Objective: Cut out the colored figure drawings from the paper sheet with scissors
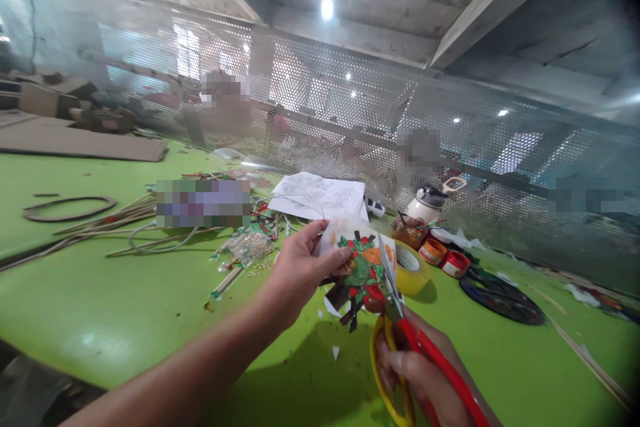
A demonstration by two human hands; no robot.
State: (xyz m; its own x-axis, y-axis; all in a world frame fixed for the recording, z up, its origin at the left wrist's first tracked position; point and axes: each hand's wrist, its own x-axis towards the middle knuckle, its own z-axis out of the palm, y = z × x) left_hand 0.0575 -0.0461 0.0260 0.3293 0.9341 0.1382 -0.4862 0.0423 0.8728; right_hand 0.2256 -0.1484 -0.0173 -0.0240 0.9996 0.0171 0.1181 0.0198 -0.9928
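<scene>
My left hand [305,260] pinches a piece of white paper [345,225] that carries a painted cut-out [363,270] in green, red, orange and black. The cut-out's lower edge is snipped into black tabs. In my right hand [420,363] is a pair of scissors [393,273] with one red and one yellow handle. The blades point up and lie against the paper's right part; how far apart they are is hard to make out. Small white paper scraps [335,351] lie on the green table below.
Behind the paper stands a roll of yellow tape [413,270], with paint jars [433,251] and a dark palette [500,295] to its right. Printed sheets [320,193], thin sticks [130,213] and a bag of beads [245,245] lie further back. A perforated screen [320,100] borders the table [65,300].
</scene>
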